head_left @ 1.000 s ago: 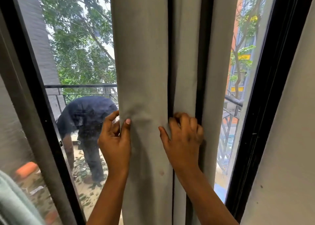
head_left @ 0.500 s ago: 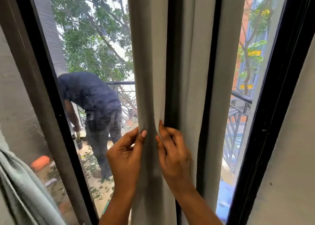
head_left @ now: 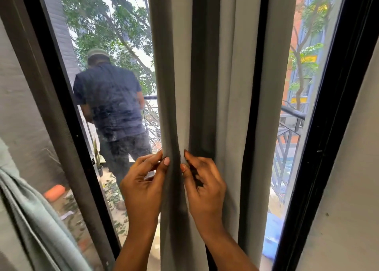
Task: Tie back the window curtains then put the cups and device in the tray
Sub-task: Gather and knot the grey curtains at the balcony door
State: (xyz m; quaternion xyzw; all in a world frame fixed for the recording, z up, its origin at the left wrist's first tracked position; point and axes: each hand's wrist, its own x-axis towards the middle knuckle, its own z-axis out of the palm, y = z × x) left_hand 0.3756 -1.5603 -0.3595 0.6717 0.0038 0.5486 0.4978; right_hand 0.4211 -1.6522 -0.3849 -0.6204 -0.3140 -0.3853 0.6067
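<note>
— Where is the pale grey fabric curtain (head_left: 238, 86)?
— It hangs in the middle of the window, gathered into tall folds. Its long axis runs straight up and down, from the top of the view to the bottom, with glass showing on both sides.
— And the hands?
— Both are low on its left part. The left hand (head_left: 143, 190) pinches the curtain's left edge, with the thumb on the front and the fingers curled to the edge. The right hand (head_left: 205, 190) pinches the cloth just beside it, fingertips (head_left: 190, 156) pressed into a fold. Each grip is narrow and holds curtain fabric, and a slim ridge of cloth is squeezed between the two hands.
— What surrounds it?
— A black window frame (head_left: 324, 147) rises on the right, next to a plain light wall (head_left: 348, 188). A second dark frame bar (head_left: 65, 127) slants up on the left. A pale green-grey cloth (head_left: 30, 219) hangs at lower left, apart from the hands.
— And beyond the glass?
— A person in a dark blue shirt (head_left: 110, 100) stands on the balcony with their back turned, left of the curtain. There is also a black metal railing (head_left: 291, 112), leafy green trees (head_left: 106, 24) and an orange-brick building (head_left: 297, 14). An orange object (head_left: 54, 190) lies on the balcony floor among scattered leaves.
— Does anything block the curtain?
— Only the hands and forearms cross its lower part.
</note>
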